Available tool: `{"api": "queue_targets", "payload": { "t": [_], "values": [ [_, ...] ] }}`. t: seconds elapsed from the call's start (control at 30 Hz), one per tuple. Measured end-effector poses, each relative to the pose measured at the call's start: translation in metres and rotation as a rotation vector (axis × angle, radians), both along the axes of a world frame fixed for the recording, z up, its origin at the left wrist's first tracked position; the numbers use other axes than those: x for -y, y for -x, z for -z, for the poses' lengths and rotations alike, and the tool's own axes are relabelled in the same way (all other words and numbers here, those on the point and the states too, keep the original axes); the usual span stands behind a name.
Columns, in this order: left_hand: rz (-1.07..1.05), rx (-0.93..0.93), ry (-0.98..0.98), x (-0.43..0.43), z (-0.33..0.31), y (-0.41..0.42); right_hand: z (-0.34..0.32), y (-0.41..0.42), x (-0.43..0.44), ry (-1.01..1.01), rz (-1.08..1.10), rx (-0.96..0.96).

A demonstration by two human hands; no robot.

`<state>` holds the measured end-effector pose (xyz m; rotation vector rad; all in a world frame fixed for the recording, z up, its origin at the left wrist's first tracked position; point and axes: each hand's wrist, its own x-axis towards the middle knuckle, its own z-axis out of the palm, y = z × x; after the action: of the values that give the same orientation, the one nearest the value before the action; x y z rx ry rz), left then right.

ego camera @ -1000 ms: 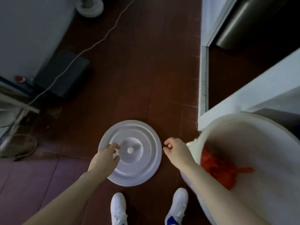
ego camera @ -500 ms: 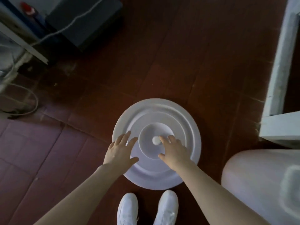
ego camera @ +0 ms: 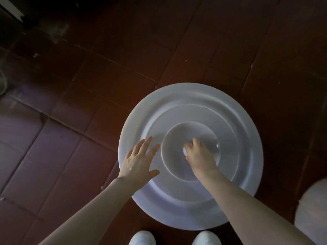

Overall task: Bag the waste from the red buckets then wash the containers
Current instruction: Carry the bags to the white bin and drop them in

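Observation:
A large round white lid with raised rings lies on the dark red tiled floor, right in front of my feet. My left hand lies flat with straight, spread fingers on the lid's left side. My right hand is curled round the small white knob at the lid's centre, which is mostly hidden under its fingers. At the right edge a sliver of the big white container shows, blurred. No red bucket or waste is in view.
My two white shoes stand just below the lid. Dark red and purplish floor tiles spread to the left and beyond it. A pale edge of furniture sits at the top left corner.
The view has dropped closer onto the lid. My right hand moved onto the centre knob and curled round it. My left hand spread flat on the lid. The white container slid almost out of view.

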<state>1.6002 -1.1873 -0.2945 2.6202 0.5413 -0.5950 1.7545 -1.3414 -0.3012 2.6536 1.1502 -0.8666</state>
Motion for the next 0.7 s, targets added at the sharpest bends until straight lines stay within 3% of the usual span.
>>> {"api": "queue_targets", "payload": {
  "t": [0.17, 0.33, 0.7],
  "values": [
    [0.021, 0.019, -0.017, 0.001, -0.024, 0.007, -0.024, -0.004, 0.001, 0.044, -0.002, 0.015],
    [0.005, 0.084, -0.036, 0.002, -0.098, 0.008, -0.100, -0.004, 0.009, 0.016, 0.005, 0.038],
    [0.078, 0.276, -0.047, 0.023, -0.422, 0.004, -0.427, 0.001, 0.055, -0.102, 0.146, 0.048]
  ]
}}
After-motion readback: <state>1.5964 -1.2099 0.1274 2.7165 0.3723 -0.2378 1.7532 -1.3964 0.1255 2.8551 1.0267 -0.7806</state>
